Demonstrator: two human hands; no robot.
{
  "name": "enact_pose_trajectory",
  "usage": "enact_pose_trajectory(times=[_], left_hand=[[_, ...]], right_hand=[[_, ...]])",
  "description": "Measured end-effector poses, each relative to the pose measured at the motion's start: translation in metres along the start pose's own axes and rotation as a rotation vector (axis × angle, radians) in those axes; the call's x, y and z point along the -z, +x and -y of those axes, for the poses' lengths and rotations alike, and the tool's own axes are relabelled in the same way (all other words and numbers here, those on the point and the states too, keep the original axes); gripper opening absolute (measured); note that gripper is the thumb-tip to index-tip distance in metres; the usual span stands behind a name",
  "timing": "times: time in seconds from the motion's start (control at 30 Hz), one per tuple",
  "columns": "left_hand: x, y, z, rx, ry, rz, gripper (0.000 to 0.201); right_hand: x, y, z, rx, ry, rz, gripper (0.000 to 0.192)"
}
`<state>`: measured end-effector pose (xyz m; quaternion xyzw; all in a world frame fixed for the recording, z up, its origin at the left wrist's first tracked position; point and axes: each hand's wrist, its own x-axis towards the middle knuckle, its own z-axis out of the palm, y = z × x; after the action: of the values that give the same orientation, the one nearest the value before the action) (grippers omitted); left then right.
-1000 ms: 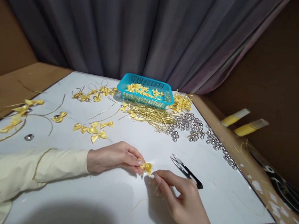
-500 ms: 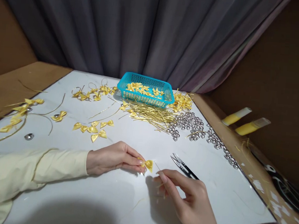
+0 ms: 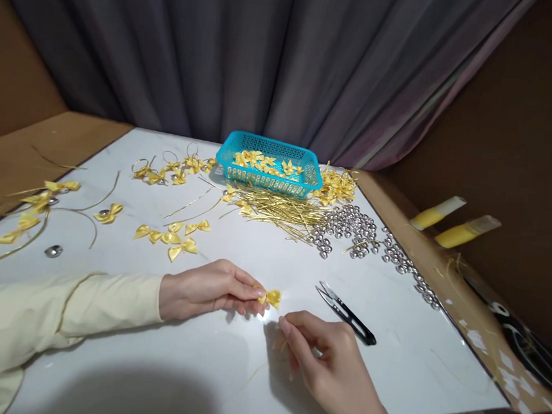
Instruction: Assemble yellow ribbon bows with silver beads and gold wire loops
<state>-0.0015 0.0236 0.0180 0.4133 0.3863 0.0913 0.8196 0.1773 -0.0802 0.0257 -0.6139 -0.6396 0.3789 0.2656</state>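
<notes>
Below the blue basket (image 3: 281, 148) and nearer the person, the left hand (image 3: 215, 290) is holding a yellow bow (image 3: 273, 297) clamped between thumb and fingers, above the white surface (image 3: 439, 376). The right hand (image 3: 328, 360), also below the basket and farther right, is bringing thumb and forefinger together just beside that bow; they seem to be pinching a thin strand, but it is too fine for certainty. The two hands are staying clear of each other. Black snips (image 3: 359, 328) are lying below and right of the basket, beyond the right hand.

Part of the work is looking done: just left of the basket, bows with loops (image 3: 154, 176) are sitting in a row, some of them showing silver pieces. Far left and lower, more bows (image 3: 39, 201) are lying with cords and silver pieces, and one bow (image 3: 111, 214) is carrying a silver piece at its middle.

Much is apparently remaining: plain bows are filling part of the basket, a heap of bows (image 3: 336, 186) is resting against its right side, and five or so bare ones (image 3: 171, 239) are lying below its left end. Gold cords (image 3: 280, 210) are spreading directly in front of it, and silver beads (image 3: 351, 228) are scattering right of those.
</notes>
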Motion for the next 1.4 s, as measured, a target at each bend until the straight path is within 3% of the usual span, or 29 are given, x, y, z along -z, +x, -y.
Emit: enact_pose_trajectory(times=[0.6,0.93,1.17,1.4], left_hand=[[-0.002,-0.001,0.000,-0.023,0.044,-0.019,0.010],[-0.008,-0.004,0.009,-0.170,0.084,-0.084,0.016],[-0.008,-0.004,0.007,-0.163,0.071,-0.079,0.016],[-0.007,-0.003,0.005,-0.098,-0.050,-0.081,0.014]], right_hand=[[-0.005,0.002,0.003,-0.035,0.099,-0.003,0.038],[-0.007,0.007,0.002,-0.149,0.245,0.030,0.038],[-0.008,0.007,0.003,-0.159,0.264,0.015,0.037],[-0.013,0.008,0.000,-0.069,0.216,-0.057,0.037]])
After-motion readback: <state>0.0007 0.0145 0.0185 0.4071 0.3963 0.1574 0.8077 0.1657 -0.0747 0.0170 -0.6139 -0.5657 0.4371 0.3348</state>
